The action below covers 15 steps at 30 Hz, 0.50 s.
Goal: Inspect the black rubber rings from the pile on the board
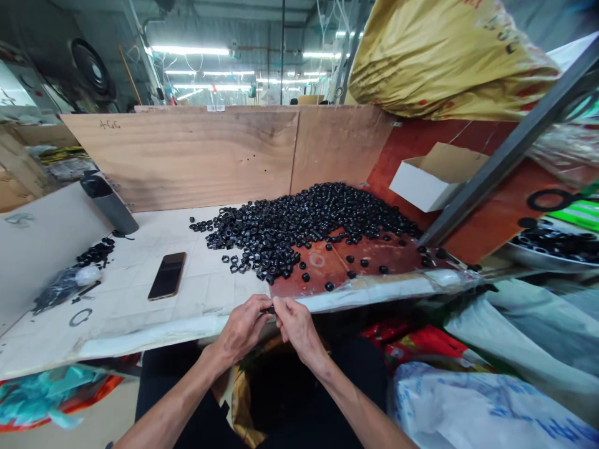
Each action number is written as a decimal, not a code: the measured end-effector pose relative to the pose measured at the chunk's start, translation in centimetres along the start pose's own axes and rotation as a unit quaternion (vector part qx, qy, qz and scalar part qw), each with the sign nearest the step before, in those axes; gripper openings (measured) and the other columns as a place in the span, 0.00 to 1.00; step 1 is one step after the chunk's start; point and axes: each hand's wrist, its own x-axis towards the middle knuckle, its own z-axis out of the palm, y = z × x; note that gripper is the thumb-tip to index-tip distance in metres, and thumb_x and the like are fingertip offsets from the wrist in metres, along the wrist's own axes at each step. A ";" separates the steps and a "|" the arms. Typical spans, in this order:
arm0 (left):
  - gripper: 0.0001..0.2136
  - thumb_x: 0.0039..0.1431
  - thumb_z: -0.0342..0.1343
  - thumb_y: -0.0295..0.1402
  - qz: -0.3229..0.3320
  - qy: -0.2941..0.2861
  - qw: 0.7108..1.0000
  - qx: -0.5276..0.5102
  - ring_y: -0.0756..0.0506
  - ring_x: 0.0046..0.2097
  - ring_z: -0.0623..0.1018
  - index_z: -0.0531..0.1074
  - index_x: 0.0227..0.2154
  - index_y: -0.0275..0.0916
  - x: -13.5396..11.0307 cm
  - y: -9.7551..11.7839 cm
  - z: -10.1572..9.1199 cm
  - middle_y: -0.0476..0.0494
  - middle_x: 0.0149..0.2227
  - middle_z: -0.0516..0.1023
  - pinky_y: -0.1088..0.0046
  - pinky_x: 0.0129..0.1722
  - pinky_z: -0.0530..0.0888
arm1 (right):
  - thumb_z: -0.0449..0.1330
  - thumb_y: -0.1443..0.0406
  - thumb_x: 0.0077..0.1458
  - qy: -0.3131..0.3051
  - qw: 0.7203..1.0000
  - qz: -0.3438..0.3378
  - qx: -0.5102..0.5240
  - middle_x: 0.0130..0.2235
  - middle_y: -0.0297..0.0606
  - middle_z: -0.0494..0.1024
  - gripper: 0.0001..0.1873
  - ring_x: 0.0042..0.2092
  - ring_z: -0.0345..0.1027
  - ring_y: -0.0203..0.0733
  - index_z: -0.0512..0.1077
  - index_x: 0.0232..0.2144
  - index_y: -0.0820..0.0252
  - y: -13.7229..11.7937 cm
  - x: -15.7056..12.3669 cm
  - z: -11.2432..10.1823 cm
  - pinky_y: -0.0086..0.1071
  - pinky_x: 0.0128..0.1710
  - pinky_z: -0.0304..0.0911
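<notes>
At table edge, L hand & R hand fingertips pinched closed on one small black part.

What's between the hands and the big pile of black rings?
Head view: stray rings on the red board, then the table's plastic-wrapped edge, before the left hand and right hand pinching one black ring.

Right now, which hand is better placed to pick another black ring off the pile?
Right, probably. The right hand sits nearer the loose rings on the red board; the left hand lies farther off. Both pinch one small black part.
</notes>
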 end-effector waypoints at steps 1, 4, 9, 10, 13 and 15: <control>0.08 0.64 0.58 0.32 -0.020 -0.004 1.000 -0.021 0.43 0.47 0.80 0.76 0.45 0.40 0.1 0.1 0.2 0.41 0.46 0.81 0.64 0.51 0.76 | 0.56 0.52 0.63 -0.002 1.000 -0.019 -0.001 0.22 0.30 0.70 0.17 0.20 0.61 0.34 0.70 0.28 0.57 0.0 -0.2 -0.3 0.26 0.21 0.56; 0.08 0.63 0.61 0.35 -0.114 -0.029 0.985 -0.125 0.43 0.42 0.82 0.75 0.43 0.38 0.4 0.5 0.6 0.42 0.41 0.82 0.64 0.46 0.78 | 0.58 0.57 0.61 -0.009 0.995 -0.099 -0.013 0.26 0.32 0.73 0.11 0.24 0.65 0.36 0.73 0.37 0.58 -0.1 -0.6 -1.1 0.27 0.26 0.60; 0.08 0.62 0.61 0.34 -0.048 -0.010 0.998 -0.047 0.41 0.48 0.81 0.77 0.42 0.39 0.3 0.6 0.9 0.41 0.44 0.82 0.63 0.51 0.76 | 0.56 0.57 0.63 -0.019 0.999 0.004 0.036 0.17 0.26 0.66 0.13 0.20 0.62 0.36 0.71 0.32 0.58 0.2 -0.9 -1.1 0.28 0.25 0.60; 0.08 0.62 0.61 0.34 -0.037 -0.001 0.999 -0.034 0.42 0.48 0.81 0.77 0.42 0.40 0.1 0.6 1.0 0.41 0.45 0.82 0.63 0.52 0.76 | 0.56 0.56 0.63 -0.017 0.999 0.017 0.044 0.17 0.27 0.67 0.13 0.20 0.63 0.36 0.71 0.32 0.58 0.3 -1.0 -1.0 0.29 0.25 0.61; 0.07 0.64 0.60 0.35 -0.088 -0.005 0.993 -0.080 0.44 0.41 0.82 0.75 0.42 0.39 -0.2 0.8 1.3 0.43 0.40 0.82 0.67 0.44 0.79 | 0.57 0.58 0.62 -0.003 0.999 -0.045 0.020 0.21 0.30 0.71 0.11 0.22 0.65 0.37 0.74 0.37 0.58 0.6 -1.5 -1.1 0.29 0.27 0.61; 0.07 0.65 0.60 0.35 -0.111 -0.017 0.989 -0.098 0.45 0.38 0.82 0.73 0.42 0.39 -0.4 1.1 1.6 0.44 0.38 0.82 0.69 0.40 0.79 | 0.58 0.59 0.61 -0.003 0.998 -0.067 0.014 0.22 0.29 0.71 0.09 0.22 0.65 0.36 0.74 0.38 0.57 0.6 -2.0 -1.4 0.30 0.26 0.61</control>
